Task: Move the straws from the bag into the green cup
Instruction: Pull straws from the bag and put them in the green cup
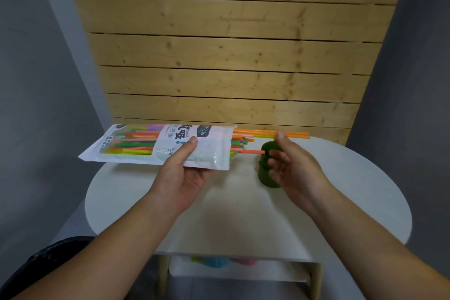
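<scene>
My left hand [181, 173] grips a white plastic straw bag [155, 146] from below with the thumb on top, holding it level above the table, its open end to the right. Several coloured straws [239, 145] stick out of that end. A few orange straws [258, 132] reach furthest right. My right hand [295, 165] is at the straw ends, palm toward the bag. Its thumb lies against the orange straws and its fingers are loosely curled below, apart from the thumb. The green cup [264, 174] stands upright on the table, partly hidden behind those fingers.
A round white table [243, 214] is under both hands, against a wooden slat wall [231, 56]. A lower shelf [243, 273] holds blurred blue and pink objects [219, 262]. Grey walls stand on both sides.
</scene>
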A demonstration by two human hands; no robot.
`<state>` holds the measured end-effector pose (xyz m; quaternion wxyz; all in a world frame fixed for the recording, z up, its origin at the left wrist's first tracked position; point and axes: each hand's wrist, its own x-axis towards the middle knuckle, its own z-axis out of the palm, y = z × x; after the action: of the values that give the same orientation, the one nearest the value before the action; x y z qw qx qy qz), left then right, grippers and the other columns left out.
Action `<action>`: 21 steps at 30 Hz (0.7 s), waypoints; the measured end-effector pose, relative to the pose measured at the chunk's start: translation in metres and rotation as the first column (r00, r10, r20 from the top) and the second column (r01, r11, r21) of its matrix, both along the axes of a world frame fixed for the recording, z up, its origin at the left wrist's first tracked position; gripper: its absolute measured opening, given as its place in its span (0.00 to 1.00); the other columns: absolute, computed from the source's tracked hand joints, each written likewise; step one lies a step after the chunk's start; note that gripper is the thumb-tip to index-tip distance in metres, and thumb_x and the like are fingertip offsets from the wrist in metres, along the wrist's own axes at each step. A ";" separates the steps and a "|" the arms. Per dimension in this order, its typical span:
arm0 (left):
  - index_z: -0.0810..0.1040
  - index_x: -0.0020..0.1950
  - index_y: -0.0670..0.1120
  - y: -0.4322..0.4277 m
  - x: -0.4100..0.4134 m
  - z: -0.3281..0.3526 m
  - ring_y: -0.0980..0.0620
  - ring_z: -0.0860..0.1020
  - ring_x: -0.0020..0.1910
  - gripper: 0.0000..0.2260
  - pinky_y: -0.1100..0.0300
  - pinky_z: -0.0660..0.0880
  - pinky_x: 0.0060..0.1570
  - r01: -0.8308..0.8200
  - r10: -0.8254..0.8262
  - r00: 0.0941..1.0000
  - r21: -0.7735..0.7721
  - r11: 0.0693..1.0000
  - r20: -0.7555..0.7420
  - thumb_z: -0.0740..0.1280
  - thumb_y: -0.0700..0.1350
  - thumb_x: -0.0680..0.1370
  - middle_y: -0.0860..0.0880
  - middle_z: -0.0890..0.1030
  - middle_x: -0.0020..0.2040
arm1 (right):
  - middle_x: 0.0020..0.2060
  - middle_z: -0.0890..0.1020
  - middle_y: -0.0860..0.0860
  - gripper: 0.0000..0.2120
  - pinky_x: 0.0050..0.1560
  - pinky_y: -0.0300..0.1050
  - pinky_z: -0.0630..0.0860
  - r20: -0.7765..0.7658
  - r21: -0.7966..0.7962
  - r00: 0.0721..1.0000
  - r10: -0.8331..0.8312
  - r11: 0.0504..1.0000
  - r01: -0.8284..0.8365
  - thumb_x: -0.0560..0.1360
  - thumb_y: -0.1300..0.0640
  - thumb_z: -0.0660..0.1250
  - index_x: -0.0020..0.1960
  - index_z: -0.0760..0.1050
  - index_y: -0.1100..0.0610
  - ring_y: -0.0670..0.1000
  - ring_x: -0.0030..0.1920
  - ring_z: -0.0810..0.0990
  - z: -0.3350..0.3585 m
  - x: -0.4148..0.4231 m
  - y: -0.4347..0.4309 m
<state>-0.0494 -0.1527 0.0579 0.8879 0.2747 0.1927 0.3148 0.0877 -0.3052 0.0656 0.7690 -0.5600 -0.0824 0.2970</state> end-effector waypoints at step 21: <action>0.79 0.59 0.45 0.024 0.007 -0.025 0.46 0.86 0.52 0.09 0.44 0.77 0.63 -0.049 0.045 0.995 -0.042 0.998 -0.091 0.69 0.41 0.79 0.45 0.88 0.51 | 0.39 0.81 0.54 0.11 0.43 0.42 0.82 0.142 0.118 0.879 -0.456 0.889 0.442 0.82 0.53 0.61 0.47 0.77 0.58 0.48 0.36 0.82 0.011 0.044 -0.015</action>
<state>-0.0425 -0.1286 0.0331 0.8765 0.2644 0.2458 0.3185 0.1317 -0.3198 0.0766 0.8296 -0.5545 -0.0260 0.0595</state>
